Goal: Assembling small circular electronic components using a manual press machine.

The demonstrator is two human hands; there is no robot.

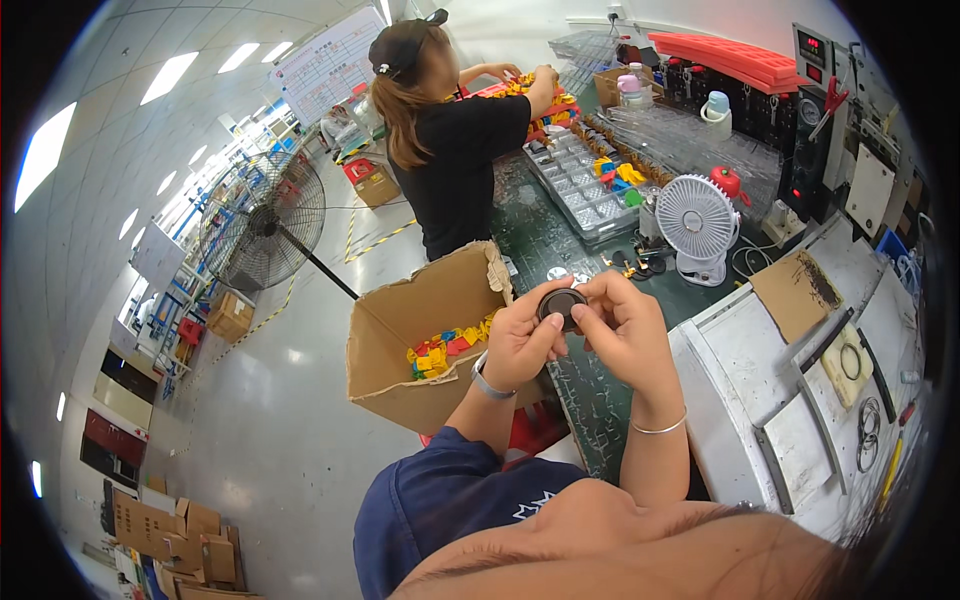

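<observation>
Between my two hands is a round, dark disc with a raised rim, held up above the edge of the green workbench. My left hand is closed on its left side, the thumb lying across its face. From the right, my right hand pinches the same disc with thumb and fingers. Just behind my hands, small black and gold parts lie on the bench. An open cardboard box with yellow, red and blue pieces stands left of my left hand.
Across the bench a person in black handles yellow and red pieces. Clear plastic trays and a small white fan occupy the bench. A white machine surface lies at my right; a large floor fan stands at left.
</observation>
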